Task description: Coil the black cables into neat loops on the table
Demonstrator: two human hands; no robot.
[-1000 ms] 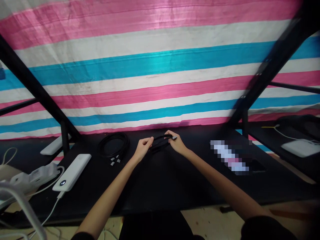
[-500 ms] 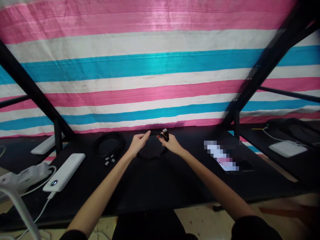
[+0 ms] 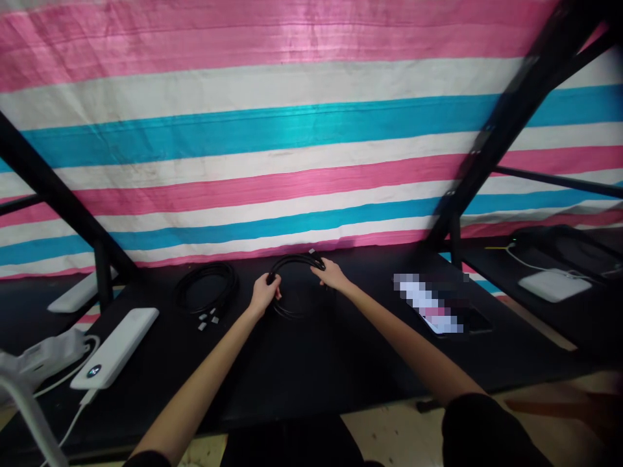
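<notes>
A black cable (image 3: 293,259) is looped in a ring between my hands, just above the black table. My left hand (image 3: 264,295) is closed round the ring's left side. On its right side my right hand (image 3: 335,275) grips the cable near a silver-tipped plug (image 3: 312,251), which sticks out beyond the fingers. To the left of my left hand lies a coiled black cable (image 3: 207,288). Several small silver connector ends (image 3: 208,318) sit at the near edge of that coil.
A white power bank (image 3: 115,347) with a plugged-in cable lies at left, beside a white power strip (image 3: 48,357). At right is a phone (image 3: 440,314), its screen blurred. Black metal frame bars (image 3: 474,155) stand before a striped sheet (image 3: 292,136).
My left hand has moved down and away from the ring's top and is now wrapped round its left side. The right hand keeps hold; the plug now points away over the loop.
</notes>
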